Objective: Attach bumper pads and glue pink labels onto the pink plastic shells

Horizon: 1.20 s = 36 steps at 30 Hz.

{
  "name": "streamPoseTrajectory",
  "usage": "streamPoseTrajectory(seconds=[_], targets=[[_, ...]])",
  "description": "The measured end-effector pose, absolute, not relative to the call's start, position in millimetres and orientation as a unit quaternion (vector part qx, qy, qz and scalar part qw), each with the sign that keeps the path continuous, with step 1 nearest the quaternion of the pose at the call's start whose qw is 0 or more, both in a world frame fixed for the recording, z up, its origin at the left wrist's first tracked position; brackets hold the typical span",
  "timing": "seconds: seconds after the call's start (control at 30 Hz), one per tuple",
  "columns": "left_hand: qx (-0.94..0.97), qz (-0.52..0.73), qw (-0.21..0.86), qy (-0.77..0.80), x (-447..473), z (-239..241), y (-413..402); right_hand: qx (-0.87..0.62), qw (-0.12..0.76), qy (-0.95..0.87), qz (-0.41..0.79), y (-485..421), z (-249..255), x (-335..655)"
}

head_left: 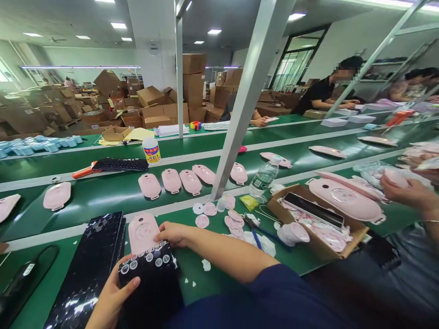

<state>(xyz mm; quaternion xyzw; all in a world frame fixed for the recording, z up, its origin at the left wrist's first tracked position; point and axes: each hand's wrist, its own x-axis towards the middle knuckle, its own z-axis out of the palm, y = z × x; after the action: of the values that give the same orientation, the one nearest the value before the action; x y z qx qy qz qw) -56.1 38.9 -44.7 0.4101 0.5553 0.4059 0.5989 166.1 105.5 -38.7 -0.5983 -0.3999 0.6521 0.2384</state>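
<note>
My left hand (pixel 115 292) grips the near end of a black sheet (pixel 151 274) that carries rows of small round stickers. My right hand (pixel 173 234) reaches across with its fingers curled, fingertips on the top edge of that sheet. The fingertips also touch a pink oval plastic shell (pixel 141 230) lying on the green bench (pixel 192 265). Whether a sticker is pinched between the fingers cannot be seen. A longer black sticker sheet (pixel 92 265) lies to the left.
Pink shells (pixel 171 179) ride the green conveyor (pixel 103 194) behind. Round pink discs (pixel 233 219), a water bottle (pixel 263 177), a glue bottle (pixel 151 150) and a cardboard box (pixel 318 228) of parts stand nearby. A co-worker's hand (pixel 408 192) is at right. A slanted metal post (pixel 247 96) crosses the middle.
</note>
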Motion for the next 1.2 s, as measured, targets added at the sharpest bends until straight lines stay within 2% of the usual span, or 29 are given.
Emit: streamPoseTrajectory(seconds=[0.23, 0.33, 0.47, 0.67, 0.83, 0.93, 1.03, 1.2], targets=[[0.405, 0.447, 0.577, 0.55, -59.3, -37.4, 36.6, -0.589, 0.3, -0.375, 0.65, 100.3, -46.2, 146.0], [0.406, 0.452, 0.553, 0.57, -72.9, -33.5, 30.1, -0.584, 0.281, -0.393, 0.652, 104.9, -42.8, 129.7], [0.392, 0.442, 0.556, 0.585, -90.5, -27.4, 20.4, -0.574, 0.211, -0.458, 0.645, 121.2, -33.9, 129.5], [0.375, 0.448, 0.547, 0.599, -98.8, -24.6, 14.3, -0.619, 0.147, -0.543, 0.548, 162.6, -20.9, 165.9], [0.35, 0.5, 0.524, 0.594, -89.2, -15.9, 12.5, -0.722, 0.21, -0.525, 0.398, 215.0, -6.4, 183.9], [0.337, 0.54, 0.52, 0.57, -84.7, -6.1, 4.4, -0.769, 0.212, -0.491, 0.349, 241.4, 0.8, 181.6], [0.347, 0.565, 0.517, 0.541, -85.0, 2.1, -9.3, -0.783, 0.203, -0.471, 0.353, 253.2, 2.8, 173.4], [0.381, 0.563, 0.501, 0.536, -90.0, 11.1, -29.5, -0.739, 0.21, -0.457, 0.448, 241.4, -3.1, 174.1]])
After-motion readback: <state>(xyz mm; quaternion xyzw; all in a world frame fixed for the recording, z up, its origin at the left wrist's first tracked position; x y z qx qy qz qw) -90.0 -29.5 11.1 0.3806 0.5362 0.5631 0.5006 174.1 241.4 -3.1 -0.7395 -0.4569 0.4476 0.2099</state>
